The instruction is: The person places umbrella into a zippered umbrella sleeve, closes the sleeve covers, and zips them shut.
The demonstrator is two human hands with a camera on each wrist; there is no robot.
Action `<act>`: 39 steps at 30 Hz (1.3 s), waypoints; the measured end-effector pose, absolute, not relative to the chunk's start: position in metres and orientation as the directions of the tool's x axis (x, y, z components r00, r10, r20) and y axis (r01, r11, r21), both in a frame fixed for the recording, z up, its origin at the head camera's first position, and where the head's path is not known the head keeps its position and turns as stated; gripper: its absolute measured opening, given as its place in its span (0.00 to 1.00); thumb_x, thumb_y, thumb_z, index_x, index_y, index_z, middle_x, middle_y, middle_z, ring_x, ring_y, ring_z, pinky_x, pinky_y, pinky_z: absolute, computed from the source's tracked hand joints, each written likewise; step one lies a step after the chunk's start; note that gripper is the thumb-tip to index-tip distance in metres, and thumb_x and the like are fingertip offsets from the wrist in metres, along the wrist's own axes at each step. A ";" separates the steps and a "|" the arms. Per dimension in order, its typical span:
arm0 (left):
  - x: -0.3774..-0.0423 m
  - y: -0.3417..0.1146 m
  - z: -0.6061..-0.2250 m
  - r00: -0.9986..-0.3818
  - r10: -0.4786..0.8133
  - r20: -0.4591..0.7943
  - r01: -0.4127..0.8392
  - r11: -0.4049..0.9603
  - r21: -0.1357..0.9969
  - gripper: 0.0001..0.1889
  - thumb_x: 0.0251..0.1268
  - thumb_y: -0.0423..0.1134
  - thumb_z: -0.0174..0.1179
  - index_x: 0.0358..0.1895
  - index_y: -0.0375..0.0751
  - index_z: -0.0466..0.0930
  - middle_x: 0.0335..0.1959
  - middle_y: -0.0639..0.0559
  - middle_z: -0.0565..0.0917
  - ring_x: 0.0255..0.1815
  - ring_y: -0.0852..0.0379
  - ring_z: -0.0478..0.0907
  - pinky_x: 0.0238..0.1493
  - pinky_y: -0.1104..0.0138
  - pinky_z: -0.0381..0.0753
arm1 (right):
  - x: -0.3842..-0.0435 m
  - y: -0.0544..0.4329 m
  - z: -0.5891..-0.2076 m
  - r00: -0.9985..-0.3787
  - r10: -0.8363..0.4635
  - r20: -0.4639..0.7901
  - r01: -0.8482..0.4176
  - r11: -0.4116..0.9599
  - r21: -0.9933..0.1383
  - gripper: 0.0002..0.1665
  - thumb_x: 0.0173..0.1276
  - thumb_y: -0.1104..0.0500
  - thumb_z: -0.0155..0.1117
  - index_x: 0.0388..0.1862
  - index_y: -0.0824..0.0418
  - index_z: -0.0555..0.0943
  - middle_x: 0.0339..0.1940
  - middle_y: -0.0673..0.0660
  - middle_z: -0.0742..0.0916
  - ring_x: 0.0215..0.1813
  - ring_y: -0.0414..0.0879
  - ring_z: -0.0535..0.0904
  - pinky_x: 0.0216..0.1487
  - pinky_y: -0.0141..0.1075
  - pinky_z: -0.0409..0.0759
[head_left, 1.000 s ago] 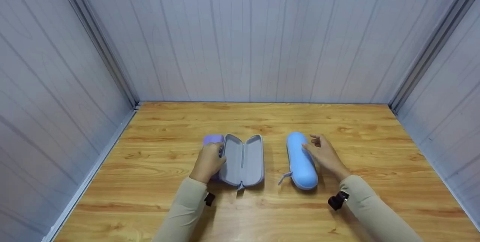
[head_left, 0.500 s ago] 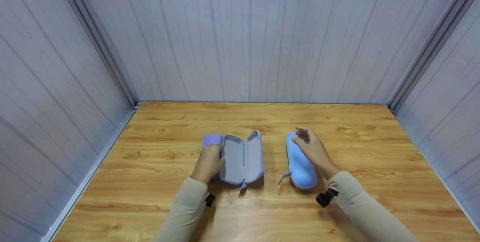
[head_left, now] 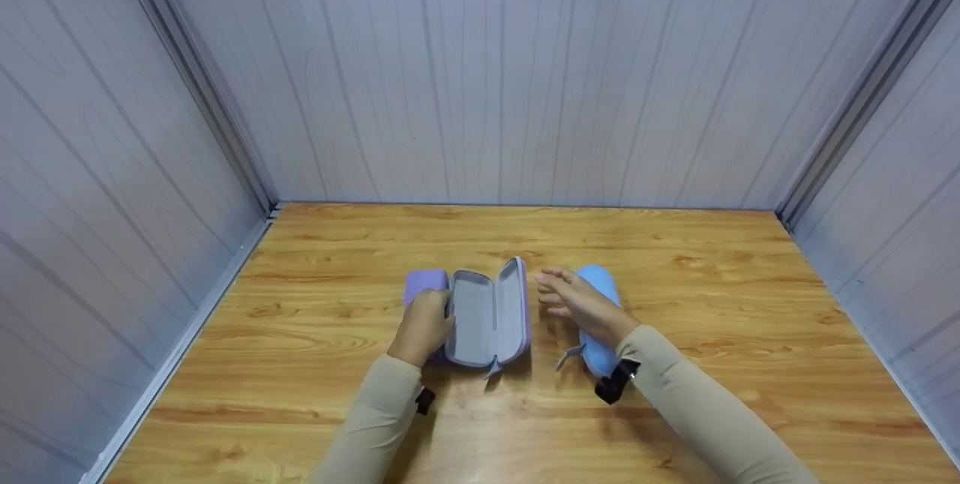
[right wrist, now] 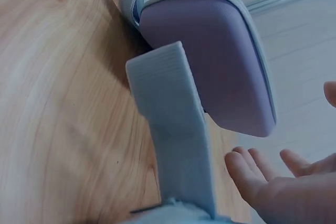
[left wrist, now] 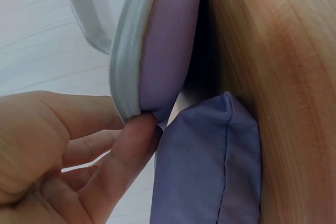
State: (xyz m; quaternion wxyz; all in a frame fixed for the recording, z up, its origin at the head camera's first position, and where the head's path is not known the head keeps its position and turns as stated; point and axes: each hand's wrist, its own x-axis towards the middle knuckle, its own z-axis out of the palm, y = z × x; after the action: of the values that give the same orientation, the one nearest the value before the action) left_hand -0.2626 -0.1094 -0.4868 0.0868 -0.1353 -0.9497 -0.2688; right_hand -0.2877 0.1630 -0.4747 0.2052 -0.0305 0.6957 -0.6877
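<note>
A purple zip-up glasses case (head_left: pixel 472 319) with grey lining lies unfolded on the table, its right half (right wrist: pixel 210 61) tilted up. My left hand (head_left: pixel 424 323) pinches the rim of the left half; the left wrist view shows the thumb against the purple shell (left wrist: pixel 173 40). Right of the case, my right hand (head_left: pixel 585 308) holds nothing, fingers extended toward the raised half. In the right wrist view its fingertips are apart from the shell. Below this hand lies a closed blue case (head_left: pixel 598 281), partly hidden by the hand and sleeve, its pull tab (head_left: pixel 570 354) sticking out left.
A purple fabric item (head_left: pixel 425 281) with a stitched seam sits just left of the open case, partly covered by my left hand. The wood-grain table (head_left: pixel 300 364) meets pale panel walls (head_left: pixel 495 79) at the back and sides.
My right hand has moved left from the blue case toward the open purple case. The purple case's right half has risen steeper. My left hand keeps its hold, almost in place.
</note>
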 end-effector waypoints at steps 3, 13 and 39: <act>-0.264 -0.109 -0.489 -0.948 0.206 0.242 0.300 0.831 0.468 0.03 0.57 0.23 0.65 0.34 0.30 0.83 0.29 0.43 0.82 0.37 0.43 0.82 0.37 0.51 0.81 | -0.290 0.154 -0.477 -0.898 -0.352 -0.264 0.255 0.073 -0.964 0.45 0.79 0.46 0.52 0.80 0.68 0.46 0.72 0.75 0.64 0.73 0.67 0.63 0.71 0.56 0.63; -0.265 -0.102 -0.494 -0.945 0.204 0.253 0.300 0.848 0.437 0.03 0.56 0.21 0.64 0.30 0.30 0.81 0.27 0.41 0.81 0.35 0.43 0.81 0.35 0.51 0.82 | -0.290 0.135 -0.487 -0.843 -0.460 -0.280 0.303 0.024 -0.953 0.40 0.82 0.44 0.45 0.80 0.64 0.47 0.57 0.68 0.79 0.50 0.51 0.81 0.54 0.44 0.80; -0.270 -0.121 -0.488 -0.938 0.152 0.313 0.305 0.789 0.533 0.09 0.58 0.28 0.63 0.21 0.34 0.76 0.19 0.49 0.73 0.24 0.52 0.71 0.26 0.59 0.74 | -0.284 0.125 -0.496 -0.796 -0.536 -0.279 0.329 0.003 -0.944 0.45 0.81 0.43 0.45 0.82 0.61 0.38 0.56 0.72 0.81 0.50 0.57 0.83 0.52 0.53 0.82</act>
State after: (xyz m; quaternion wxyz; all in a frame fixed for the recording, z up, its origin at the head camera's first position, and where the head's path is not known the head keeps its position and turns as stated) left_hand -0.2698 -0.1210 -0.4877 0.1277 -0.1220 -0.9371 -0.3012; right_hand -0.2842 0.1253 -0.4964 0.3086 -0.0812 0.6373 -0.7014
